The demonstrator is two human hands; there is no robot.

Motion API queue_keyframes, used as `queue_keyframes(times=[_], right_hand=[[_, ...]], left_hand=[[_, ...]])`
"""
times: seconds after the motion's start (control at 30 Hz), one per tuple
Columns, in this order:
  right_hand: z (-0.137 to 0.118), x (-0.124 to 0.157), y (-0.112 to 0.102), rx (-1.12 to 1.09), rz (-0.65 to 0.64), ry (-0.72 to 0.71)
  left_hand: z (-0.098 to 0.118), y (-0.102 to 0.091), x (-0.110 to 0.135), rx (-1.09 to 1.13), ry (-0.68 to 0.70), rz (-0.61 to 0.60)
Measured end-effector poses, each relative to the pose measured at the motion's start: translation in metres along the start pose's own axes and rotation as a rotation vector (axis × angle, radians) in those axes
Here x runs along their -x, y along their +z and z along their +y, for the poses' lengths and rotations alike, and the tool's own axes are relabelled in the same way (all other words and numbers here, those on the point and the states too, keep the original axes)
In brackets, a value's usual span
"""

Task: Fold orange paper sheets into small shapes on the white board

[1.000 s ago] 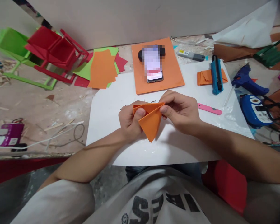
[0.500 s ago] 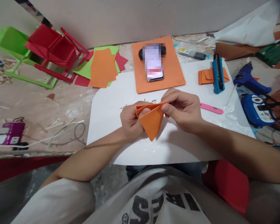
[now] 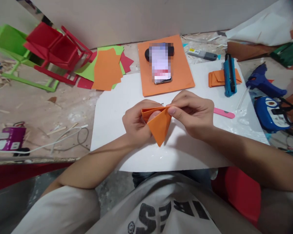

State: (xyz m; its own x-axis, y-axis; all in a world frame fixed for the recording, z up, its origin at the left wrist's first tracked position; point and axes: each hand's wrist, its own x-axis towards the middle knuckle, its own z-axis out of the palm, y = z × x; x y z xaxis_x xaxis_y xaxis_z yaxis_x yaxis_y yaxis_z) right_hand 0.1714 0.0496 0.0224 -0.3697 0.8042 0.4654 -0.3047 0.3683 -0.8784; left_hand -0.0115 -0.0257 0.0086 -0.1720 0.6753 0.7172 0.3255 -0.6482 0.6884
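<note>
Above the white sheet [image 3: 117, 107] on the table, the left hand [image 3: 134, 125] and the right hand [image 3: 194, 112] pinch the folded orange paper [image 3: 160, 125] with fingers pressed on its nine and three o'clock corners.

One head-worn camera is looking forward and down from close above a large white paper sheet [image 3: 107, 130], centring the left hand [image 3: 135, 125] and right hand [image 3: 194, 113] over it, with the wearer's chest showing nearer than the sheet.
</note>
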Motion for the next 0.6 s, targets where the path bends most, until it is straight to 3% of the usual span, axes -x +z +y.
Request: queue_keyframes(times=[0.23, 0.6], right_hand=[[0.001, 0.005, -0.001, -0.033, -0.064, 0.028], [0.011, -0.004, -0.007, -0.081, -0.093, -0.07]], left_hand=[[0.001, 0.005, -0.005, -0.078, 0.042, 0.095], [0.003, -0.002, -0.007, -0.061, 0.037, 0.025]])
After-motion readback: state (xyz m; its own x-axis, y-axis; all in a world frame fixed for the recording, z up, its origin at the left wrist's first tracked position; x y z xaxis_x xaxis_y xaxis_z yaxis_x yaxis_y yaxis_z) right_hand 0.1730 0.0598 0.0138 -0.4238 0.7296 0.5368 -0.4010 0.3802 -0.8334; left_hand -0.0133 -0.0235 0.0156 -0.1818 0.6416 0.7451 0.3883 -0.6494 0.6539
